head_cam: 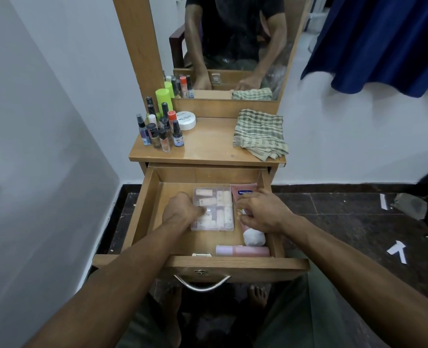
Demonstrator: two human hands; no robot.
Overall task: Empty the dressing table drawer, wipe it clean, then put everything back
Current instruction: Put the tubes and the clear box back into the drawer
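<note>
Now we see both forearms reaching forward and down into the open drawer [155, 197] of the dressing table. Our left hand [181, 209] sits knuckles up, fingers curled down onto the left edge of a clear plastic box [220, 209] of small pale items; whether it truly grips the box we cannot tell. Our right hand [263, 209] bends at the wrist, fingers curled over a pink tube [245, 193] lying just beside the box; its hold is hidden from us too. Near the drawer's front lie a white round item [254, 238] and a pink bottle [243, 251] on its side. On the surface [213, 146] above, a cluster of small bottles [157, 129] and a white jar [186, 120] stand at the left, and a folded checked cloth [259, 133] lies at the right, below the mirror [233, 46].
</note>
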